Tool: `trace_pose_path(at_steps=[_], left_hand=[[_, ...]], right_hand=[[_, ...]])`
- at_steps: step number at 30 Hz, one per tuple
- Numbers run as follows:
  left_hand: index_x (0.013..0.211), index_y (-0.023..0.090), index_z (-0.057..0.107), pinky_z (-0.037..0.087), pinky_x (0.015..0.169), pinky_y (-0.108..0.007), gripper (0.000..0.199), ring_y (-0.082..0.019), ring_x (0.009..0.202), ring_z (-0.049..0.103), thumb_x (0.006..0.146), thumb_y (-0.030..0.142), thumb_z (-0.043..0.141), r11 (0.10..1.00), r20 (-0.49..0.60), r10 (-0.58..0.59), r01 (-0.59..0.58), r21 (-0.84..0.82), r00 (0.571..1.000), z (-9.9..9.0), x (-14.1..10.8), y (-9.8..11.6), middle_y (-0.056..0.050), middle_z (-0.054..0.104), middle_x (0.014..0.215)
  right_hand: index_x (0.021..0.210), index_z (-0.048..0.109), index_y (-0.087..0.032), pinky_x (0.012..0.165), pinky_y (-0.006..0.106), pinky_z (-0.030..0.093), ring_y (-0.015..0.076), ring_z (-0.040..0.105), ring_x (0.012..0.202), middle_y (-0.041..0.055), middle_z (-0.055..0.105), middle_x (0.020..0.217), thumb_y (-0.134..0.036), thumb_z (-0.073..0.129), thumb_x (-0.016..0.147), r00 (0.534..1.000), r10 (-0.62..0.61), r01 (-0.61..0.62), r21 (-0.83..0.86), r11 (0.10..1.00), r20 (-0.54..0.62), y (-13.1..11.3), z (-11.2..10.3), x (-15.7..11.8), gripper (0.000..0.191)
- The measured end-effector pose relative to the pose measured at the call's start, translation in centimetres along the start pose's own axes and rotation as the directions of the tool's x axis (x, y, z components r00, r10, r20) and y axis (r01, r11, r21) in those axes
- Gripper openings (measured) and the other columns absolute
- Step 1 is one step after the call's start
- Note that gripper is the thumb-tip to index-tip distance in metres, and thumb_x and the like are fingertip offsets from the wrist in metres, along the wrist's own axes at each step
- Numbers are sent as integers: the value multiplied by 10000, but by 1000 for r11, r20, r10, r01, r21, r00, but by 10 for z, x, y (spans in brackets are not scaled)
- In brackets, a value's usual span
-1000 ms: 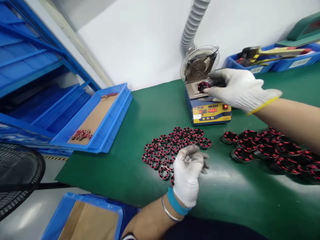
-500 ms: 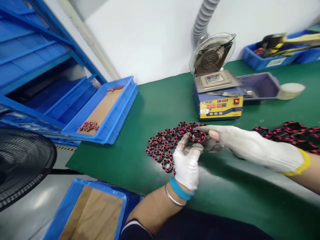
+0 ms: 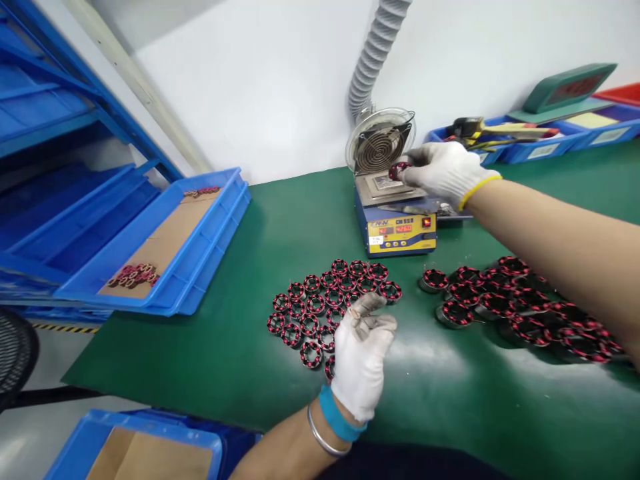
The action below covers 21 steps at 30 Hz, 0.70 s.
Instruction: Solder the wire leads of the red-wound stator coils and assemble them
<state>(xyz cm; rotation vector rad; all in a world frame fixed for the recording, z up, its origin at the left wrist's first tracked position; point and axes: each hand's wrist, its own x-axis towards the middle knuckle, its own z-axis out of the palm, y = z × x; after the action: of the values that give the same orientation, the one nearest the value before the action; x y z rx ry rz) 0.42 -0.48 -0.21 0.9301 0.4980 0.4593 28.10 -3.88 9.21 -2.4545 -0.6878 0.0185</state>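
My right hand (image 3: 445, 170), in a white glove with a yellow cuff, grips a ring-shaped motor stator (image 3: 399, 171) with red and black windings. It holds the stator tilted over the top of a blue and yellow solder pot (image 3: 403, 233) with lit red digits. My left hand (image 3: 364, 353), also gloved and with darkened fingertips, hovers at the right side of a group of stators (image 3: 315, 305) standing on the green table. Its fingers are bent and apart from the thumb, and I see nothing between them. More stators (image 3: 495, 303) stand close together below my right forearm.
Behind the solder pot rise a round guard (image 3: 380, 150) and a grey flexible duct (image 3: 377, 57). A blue tray (image 3: 190, 260) with cardboard and small parts sits at the left. Blue bins (image 3: 540, 150) with tools line the wall. A lined blue crate (image 3: 215, 443) stands below the table edge.
My right hand has moved away from my left hand, up to the solder pot, carrying the stator. My left hand has let go of it. The view has shifted to the right.
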Motion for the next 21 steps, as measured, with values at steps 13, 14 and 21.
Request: trace_pose_path(at_steps=[13,14,21], left_hand=[[978,160,664,481,656,-250,471,-122,709,571,632,406,868,994,4,-60,59,94,998,3,-3,7,-45,670,865],[983,160,661,474,655,-252,472,-124,706,563,635,408,862,993,14,-61,59,102,998,2,-4,7,-39,659,838],[1003,164,645,453,684,-273,487,-146,729,544,649,437,838,987,43,-84,77,143,996,1,-3,6,-31,624,798]], right_hand=[[1334,611,-36,1005,358,354,223,526,1225,184,589,1310,-500,600,872,999,38,-42,-163,986,-29,9,24,45,655],[1343,609,-52,1002,363,354,224,525,1222,181,587,1313,-492,606,873,999,42,-46,-171,984,-28,11,25,47,645],[1315,660,-129,961,381,388,227,555,1142,175,610,1275,-479,669,839,998,58,-63,-177,982,-35,11,25,51,591]])
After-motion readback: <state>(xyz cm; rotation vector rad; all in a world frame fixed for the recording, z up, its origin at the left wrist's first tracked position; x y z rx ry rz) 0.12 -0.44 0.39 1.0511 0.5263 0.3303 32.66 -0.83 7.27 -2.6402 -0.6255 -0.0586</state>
